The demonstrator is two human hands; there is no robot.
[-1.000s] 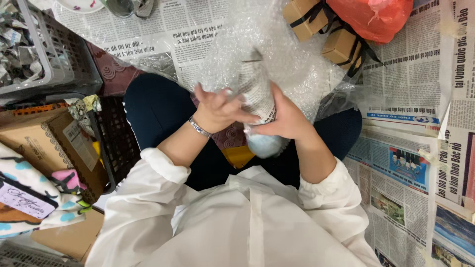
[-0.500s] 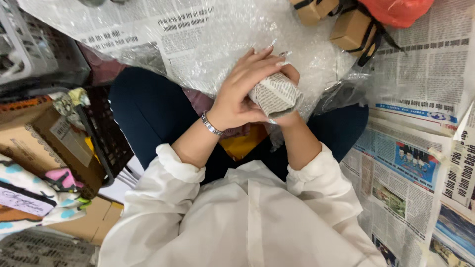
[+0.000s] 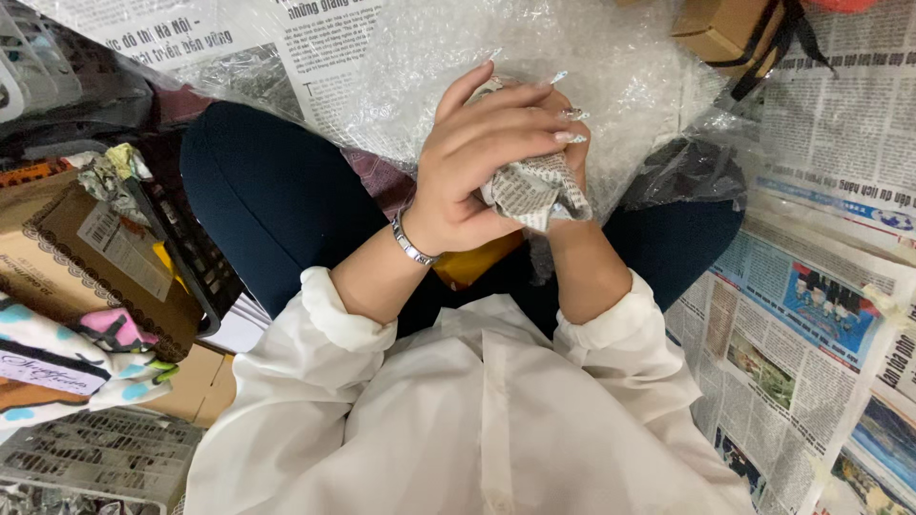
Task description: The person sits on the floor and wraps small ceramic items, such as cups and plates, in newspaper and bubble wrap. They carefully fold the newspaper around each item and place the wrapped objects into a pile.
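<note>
A lump wrapped in crumpled newspaper, the newspaper bundle (image 3: 534, 191), is pressed between both my hands above my lap. My left hand (image 3: 482, 157), with a silver bracelet at the wrist, lies over the top of it with fingers curled across. My right hand (image 3: 575, 133) is mostly hidden behind the bundle and grips it from below and the far side. A sheet of clear bubble wrap (image 3: 534, 48) lies just beyond the hands over spread newspaper. I sit cross-legged in dark trousers and a white shirt.
Newspaper sheets (image 3: 821, 315) cover the floor at right. Small brown cardboard boxes with black straps (image 3: 735, 33) sit at top right. At left are a cardboard box (image 3: 86, 257), a black plastic crate (image 3: 186, 248), a patterned cloth (image 3: 67, 358) and a grey basket (image 3: 38, 57).
Both hands lifted the bundle up out of the lap and closer to the camera. My left hand slid over its top, and the paper is now squeezed tighter between the hands.
</note>
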